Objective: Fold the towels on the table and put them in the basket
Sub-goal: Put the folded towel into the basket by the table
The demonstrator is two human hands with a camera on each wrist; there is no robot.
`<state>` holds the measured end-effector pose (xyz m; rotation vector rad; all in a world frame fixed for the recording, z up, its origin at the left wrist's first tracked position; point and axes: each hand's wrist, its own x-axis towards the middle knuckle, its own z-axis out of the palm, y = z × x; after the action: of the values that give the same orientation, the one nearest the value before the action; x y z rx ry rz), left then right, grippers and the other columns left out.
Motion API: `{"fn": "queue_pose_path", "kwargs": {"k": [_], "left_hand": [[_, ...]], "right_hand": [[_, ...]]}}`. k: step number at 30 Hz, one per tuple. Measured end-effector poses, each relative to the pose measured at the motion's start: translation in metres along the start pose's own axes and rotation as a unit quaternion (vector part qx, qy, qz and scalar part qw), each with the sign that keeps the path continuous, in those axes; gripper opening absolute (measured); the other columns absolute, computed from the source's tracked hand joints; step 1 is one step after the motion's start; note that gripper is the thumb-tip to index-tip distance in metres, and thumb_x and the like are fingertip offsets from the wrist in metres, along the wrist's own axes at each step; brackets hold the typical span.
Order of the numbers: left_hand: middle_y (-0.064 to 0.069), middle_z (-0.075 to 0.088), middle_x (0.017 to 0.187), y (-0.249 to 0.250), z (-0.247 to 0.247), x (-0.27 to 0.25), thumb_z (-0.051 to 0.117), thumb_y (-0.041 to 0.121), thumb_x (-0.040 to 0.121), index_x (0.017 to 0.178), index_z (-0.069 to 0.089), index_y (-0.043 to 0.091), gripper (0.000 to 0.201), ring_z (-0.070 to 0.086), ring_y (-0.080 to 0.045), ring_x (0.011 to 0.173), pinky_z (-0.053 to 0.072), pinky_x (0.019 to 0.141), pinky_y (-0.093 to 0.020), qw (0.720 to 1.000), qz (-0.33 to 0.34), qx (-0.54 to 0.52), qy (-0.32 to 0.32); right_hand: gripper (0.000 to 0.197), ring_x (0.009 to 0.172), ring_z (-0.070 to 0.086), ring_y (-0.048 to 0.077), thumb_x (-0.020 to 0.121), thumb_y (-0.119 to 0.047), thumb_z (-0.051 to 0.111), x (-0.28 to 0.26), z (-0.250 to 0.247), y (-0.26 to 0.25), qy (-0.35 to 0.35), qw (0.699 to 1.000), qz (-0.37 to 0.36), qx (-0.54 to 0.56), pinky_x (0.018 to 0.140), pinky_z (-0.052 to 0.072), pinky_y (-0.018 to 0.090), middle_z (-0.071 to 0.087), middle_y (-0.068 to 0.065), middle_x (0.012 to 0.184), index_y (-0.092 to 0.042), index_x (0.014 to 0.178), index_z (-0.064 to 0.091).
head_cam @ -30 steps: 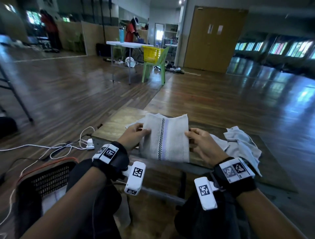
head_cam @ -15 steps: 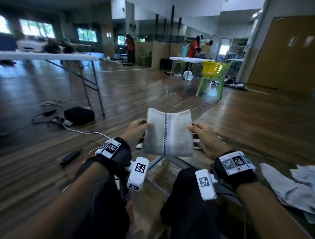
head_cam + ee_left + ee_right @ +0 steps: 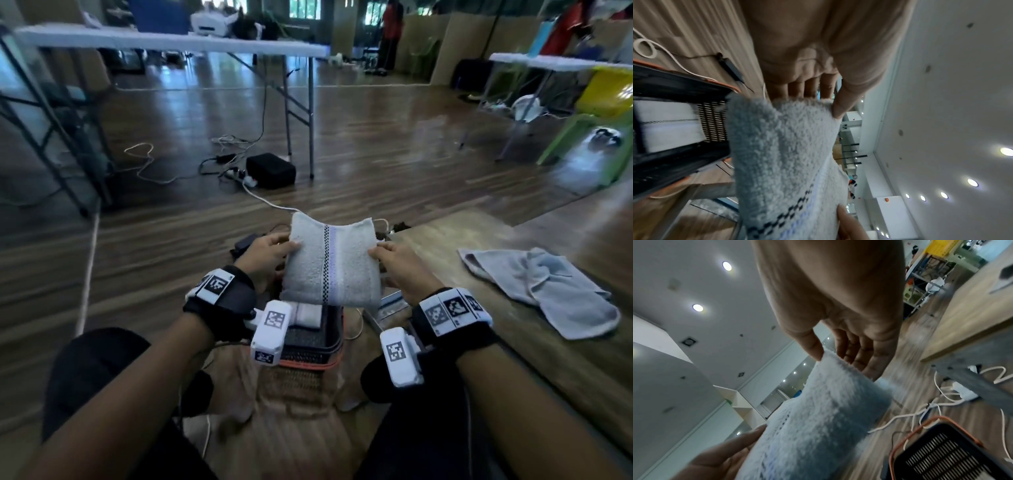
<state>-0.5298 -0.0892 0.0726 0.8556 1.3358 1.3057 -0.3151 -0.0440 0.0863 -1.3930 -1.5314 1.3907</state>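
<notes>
A folded grey towel (image 3: 334, 263) with a checked stripe hangs in the air between my two hands. My left hand (image 3: 270, 253) pinches its left edge, thumb on top; my right hand (image 3: 394, 262) pinches its right edge the same way. The towel (image 3: 781, 162) is held above a black mesh basket (image 3: 308, 346) with an orange rim on the floor. A folded white towel (image 3: 668, 126) lies inside the basket (image 3: 684, 91). An unfolded grey towel (image 3: 537, 284) lies crumpled on the low wooden table (image 3: 479, 233) to my right.
White cables and a power strip (image 3: 245, 180) run over the wooden floor ahead, beside a black box (image 3: 270, 169). A folding table (image 3: 171, 42) stands beyond. My knees flank the basket. A green chair with a yellow basket (image 3: 606, 96) stands far right.
Both hands have carried the folded towel off the table and leftward, over the basket. My view has swung left and down, so the table now lies on the right.
</notes>
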Motion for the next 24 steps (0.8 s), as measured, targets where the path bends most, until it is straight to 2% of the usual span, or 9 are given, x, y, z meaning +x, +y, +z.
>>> {"fn": "queue_pose_path", "kwargs": {"k": [3, 5, 9, 12, 15, 17, 19, 22, 24], "left_hand": [[0.008, 0.062, 0.055, -0.023, -0.017, 0.033, 0.054, 0.007, 0.09, 0.086, 0.058, 0.017, 0.012, 0.048, 0.0, 0.036, 0.033, 0.038, -0.008, 0.999, -0.039, 0.014, 0.03], [0.012, 0.061, 0.046, -0.042, -0.027, 0.056, 0.053, 0.005, 0.091, 0.082, 0.056, 0.018, 0.016, 0.049, 0.002, 0.033, 0.034, 0.037, -0.007, 0.996, -0.07, 0.025, 0.043], [0.001, 0.064, 0.06, -0.101, -0.045, 0.109, 0.051, -0.001, 0.091, 0.084, 0.058, 0.015, 0.019, 0.056, -0.003, 0.039, 0.043, 0.04, -0.012, 0.983, -0.161, 0.072, 0.051], [-0.014, 0.062, 0.083, -0.157, -0.056, 0.157, 0.047, -0.005, 0.089, 0.094, 0.062, 0.002, 0.017, 0.06, -0.018, 0.056, 0.051, 0.059, -0.026, 0.969, -0.221, 0.104, 0.044], [-0.014, 0.064, 0.094, -0.209, -0.064, 0.212, 0.049, -0.003, 0.086, 0.106, 0.064, -0.003, 0.025, 0.063, -0.029, 0.081, 0.052, 0.083, -0.041, 0.952, -0.25, 0.169, 0.061], [-0.011, 0.065, 0.096, -0.233, -0.065, 0.241, 0.049, -0.001, 0.084, 0.106, 0.066, 0.002, 0.028, 0.063, -0.025, 0.094, 0.053, 0.083, -0.036, 0.944, -0.249, 0.206, 0.071], [-0.005, 0.062, 0.098, -0.255, -0.064, 0.268, 0.048, 0.002, 0.084, 0.109, 0.065, 0.004, 0.03, 0.057, -0.017, 0.093, 0.048, 0.075, -0.026, 0.932, -0.244, 0.255, 0.079], [-0.011, 0.064, 0.112, -0.291, -0.063, 0.305, 0.047, 0.004, 0.084, 0.113, 0.062, 0.005, 0.033, 0.059, -0.026, 0.103, 0.045, 0.085, -0.029, 0.924, -0.248, 0.278, 0.091], [-0.015, 0.064, 0.112, -0.309, -0.063, 0.325, 0.046, 0.003, 0.084, 0.113, 0.062, 0.006, 0.033, 0.06, -0.029, 0.102, 0.045, 0.081, -0.029, 0.926, -0.247, 0.259, 0.119]], "right_hand": [[0.015, 0.085, 0.059, 0.023, 0.093, -0.014, 0.047, 0.038, 0.027, 0.02, 0.002, 0.999, 0.04, -0.021, 0.067, 0.05, 0.036, 0.061, 0.01, 0.094, -0.006, 0.096, 0.059], [0.015, 0.078, 0.059, 0.022, 0.092, -0.012, 0.046, 0.063, 0.045, 0.038, 0.001, 0.996, 0.078, -0.038, 0.068, 0.05, 0.037, 0.059, 0.009, 0.084, -0.004, 0.091, 0.059], [0.014, 0.078, 0.057, 0.031, 0.075, -0.019, 0.047, 0.13, 0.08, 0.112, -0.004, 0.979, 0.153, -0.137, 0.067, 0.042, 0.034, 0.054, 0.015, 0.075, -0.01, 0.07, 0.056], [0.018, 0.086, 0.057, 0.032, 0.08, -0.015, 0.047, 0.168, 0.105, 0.157, -0.014, 0.959, 0.233, -0.16, 0.064, 0.039, 0.03, 0.059, 0.02, 0.093, -0.007, 0.093, 0.057], [0.036, 0.105, 0.056, 0.035, 0.088, -0.018, 0.046, 0.212, 0.124, 0.193, -0.005, 0.941, 0.279, -0.191, 0.074, 0.037, 0.03, 0.058, 0.021, 0.111, 0.004, 0.115, 0.055], [0.042, 0.112, 0.053, 0.037, 0.089, -0.021, 0.044, 0.245, 0.136, 0.22, 0.001, 0.933, 0.296, -0.206, 0.079, 0.037, 0.03, 0.056, 0.024, 0.123, 0.007, 0.12, 0.053], [0.042, 0.114, 0.054, 0.037, 0.09, -0.02, 0.044, 0.277, 0.147, 0.244, 0.019, 0.931, 0.298, -0.211, 0.079, 0.038, 0.03, 0.055, 0.025, 0.126, 0.009, 0.12, 0.051], [0.042, 0.117, 0.051, 0.038, 0.09, -0.015, 0.044, 0.317, 0.158, 0.273, 0.049, 0.927, 0.307, -0.21, 0.084, 0.04, 0.031, 0.051, 0.026, 0.13, 0.009, 0.125, 0.046], [0.042, 0.117, 0.051, 0.038, 0.09, -0.013, 0.044, 0.34, 0.165, 0.287, 0.05, 0.928, 0.305, -0.207, 0.081, 0.039, 0.031, 0.05, 0.025, 0.131, 0.008, 0.126, 0.044]]}}
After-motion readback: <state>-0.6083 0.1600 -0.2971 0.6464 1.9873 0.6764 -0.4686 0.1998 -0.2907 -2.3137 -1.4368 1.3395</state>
